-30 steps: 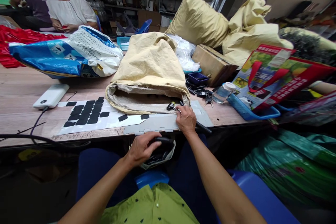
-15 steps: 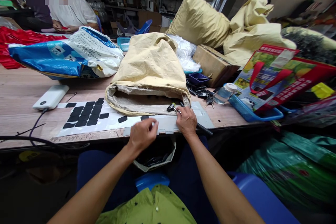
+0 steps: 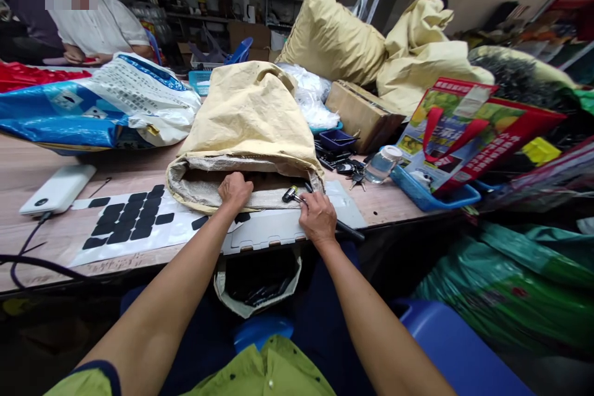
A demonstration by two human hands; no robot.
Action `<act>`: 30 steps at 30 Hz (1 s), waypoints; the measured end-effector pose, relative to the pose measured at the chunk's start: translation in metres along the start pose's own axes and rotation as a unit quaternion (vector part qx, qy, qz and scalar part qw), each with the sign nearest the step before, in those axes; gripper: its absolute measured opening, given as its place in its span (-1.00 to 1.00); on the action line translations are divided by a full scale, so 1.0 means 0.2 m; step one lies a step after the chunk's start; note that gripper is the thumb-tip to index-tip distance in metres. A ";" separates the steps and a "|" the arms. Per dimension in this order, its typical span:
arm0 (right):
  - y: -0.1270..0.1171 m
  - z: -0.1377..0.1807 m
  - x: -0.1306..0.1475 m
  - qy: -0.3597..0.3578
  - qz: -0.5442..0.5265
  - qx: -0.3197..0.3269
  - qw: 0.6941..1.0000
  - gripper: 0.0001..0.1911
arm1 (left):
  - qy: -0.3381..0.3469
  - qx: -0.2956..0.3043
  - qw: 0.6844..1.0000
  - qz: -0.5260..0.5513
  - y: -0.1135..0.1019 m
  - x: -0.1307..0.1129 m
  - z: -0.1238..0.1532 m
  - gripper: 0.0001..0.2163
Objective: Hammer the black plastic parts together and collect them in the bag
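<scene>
**L hand now at bag mouth, R hand on hammer**

Main change: left grip (image 3: 236, 190) has gone from the open sack (image 3: 223, 288) under the counter edge (lower centre) up to the mouth of the tan cloth bag (image 3: 253, 117), mid-frame. Half a sec ago it was over the counter (image 3: 413, 209) edge, partly curled. Now fingers are at/inside the opening; tips hidden, so can't tell if it's closed or carrying anything.

Right grip (image 3: 318, 215) approx unchanged: fingers wrapped round small hammer (image 3: 290, 194) by the bag mouth's right corner, head pointing left, black handle sticking out lower right.

Meaning, my read: the work has shifted from lower sack to bag; the hammer is just held, not in use rn.

Bag lies on the counter, mouth toward the wearer, bottom lining visible, contents too dark to call. Front edge overlaps the white sheet w/ black pads (image 3: 130, 216) (left of centre); grey board (image 3: 348, 201) under/near R hand. Lower sack has dark bits inside, can't ID.

Whole view has also swung a bit: power bank (image 3: 58, 190) sits further left in frame. Keys (image 3: 357, 179) + jar (image 3: 383, 164) right of bag, untouched.
</scene>
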State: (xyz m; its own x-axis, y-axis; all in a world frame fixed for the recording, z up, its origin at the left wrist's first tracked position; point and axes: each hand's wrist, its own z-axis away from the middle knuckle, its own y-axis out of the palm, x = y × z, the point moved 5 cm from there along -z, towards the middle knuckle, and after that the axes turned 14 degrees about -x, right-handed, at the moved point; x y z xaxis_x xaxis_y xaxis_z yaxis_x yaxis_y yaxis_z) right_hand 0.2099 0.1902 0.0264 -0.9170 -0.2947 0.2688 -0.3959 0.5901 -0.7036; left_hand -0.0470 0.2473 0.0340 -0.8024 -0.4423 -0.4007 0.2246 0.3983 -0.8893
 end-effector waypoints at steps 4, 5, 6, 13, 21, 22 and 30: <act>0.00 0.00 0.00 0.002 -0.003 -0.006 1.000 -0.78 | 0.141 -0.056 0.986 0.070 -0.14 0.07 0.16 -0.73; 0.00 0.00 0.00 0.003 -0.002 -0.005 1.000 -0.78 | 0.185 -0.057 0.976 0.101 -0.17 0.09 0.22 -0.75; 0.00 0.00 0.00 0.004 -0.001 -0.005 1.000 -0.79 | 0.226 -0.048 0.964 0.131 -0.19 0.09 0.29 -0.78; 0.00 0.00 0.01 0.006 0.003 -0.007 1.000 -0.79 | 0.315 0.023 0.924 0.214 -0.12 0.05 0.54 -0.87; 0.00 -0.02 -0.01 0.007 -0.017 0.013 1.000 -0.76 | 0.267 0.049 0.927 0.260 -0.05 0.06 0.48 -0.82; -0.01 -0.03 -0.01 0.009 -0.034 0.013 0.999 -0.75 | 0.264 0.052 0.927 0.263 -0.06 0.06 0.48 -0.82; -0.21 0.00 0.13 0.022 -0.222 -0.013 0.975 -0.71 | 0.264 0.058 0.928 0.258 -0.08 0.05 0.49 -0.83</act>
State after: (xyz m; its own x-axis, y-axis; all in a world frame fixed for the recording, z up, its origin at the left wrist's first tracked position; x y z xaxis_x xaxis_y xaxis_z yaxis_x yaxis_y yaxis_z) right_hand 0.2026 0.1584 0.0631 -0.6560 -0.4934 0.5712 -0.7547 0.4308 -0.4947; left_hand -0.0049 0.1585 0.0222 -0.7242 0.2500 -0.6427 0.6869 0.3450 -0.6397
